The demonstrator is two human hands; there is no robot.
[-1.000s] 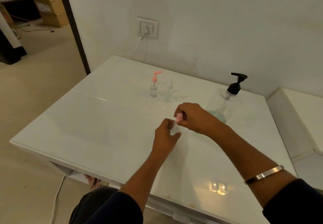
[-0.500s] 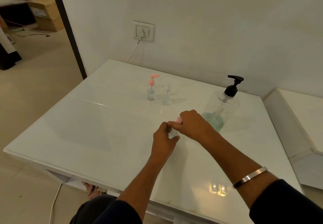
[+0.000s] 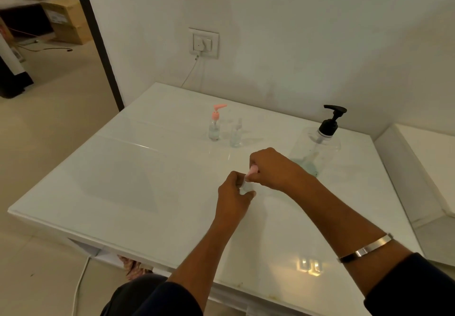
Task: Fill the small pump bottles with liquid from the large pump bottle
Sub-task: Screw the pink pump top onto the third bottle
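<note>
The large pump bottle [image 3: 314, 150] stands behind on the table [image 3: 123, 187]. The left hand [image 3: 234, 198] grips the small bottle [image 3: 246, 186] while the right hand [image 3: 270, 168] pinches its pink pump top [image 3: 253, 170]; a crooked twist may tip it, spilling liquid

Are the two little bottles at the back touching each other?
Apart. The head view shows a strip of white table between the pink-pump bottle and the clear bottle.

The worktop [image 3: 147, 180] is glossy white. At centre frame stands a clear small bottle [image 3: 214, 132] with a pink pump, and right of it a clear large bottle [image 3: 314, 152] with a black pump and pale teal liquid. A silver bangle [image 3: 364, 249] shines at lower right.
</note>
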